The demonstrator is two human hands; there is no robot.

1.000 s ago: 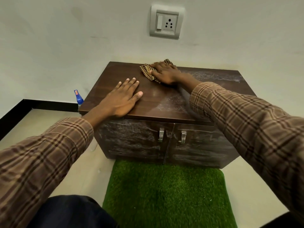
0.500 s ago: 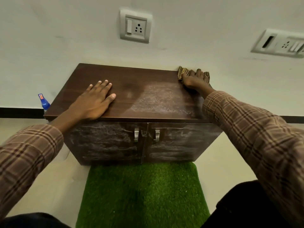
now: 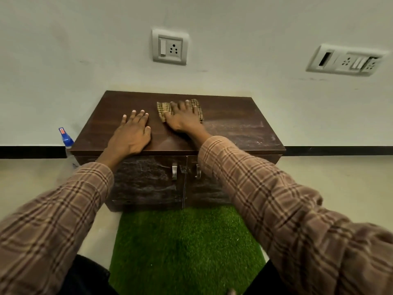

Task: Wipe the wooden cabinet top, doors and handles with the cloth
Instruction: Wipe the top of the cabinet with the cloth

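Two hands lie on the cabinet top (image 3: 229, 116). At far left a blue spray bottle (image 3: 66, 139) stands on the floor beside the cabinet. The left hand (image 3: 131, 133) has stayed put near the front edge, palm flat, fingers loosely spread, holding nothing, bracing. The right hand (image 3: 182, 118) has swept the checked cloth (image 3: 163, 110) back from the far right rear corner to the middle rear, fingers splayed wide, pressing it flat. Dusty streaks remain on the right front; the doors (image 3: 146, 182) and handles (image 3: 174, 171) look untouched, so the work is likely early.
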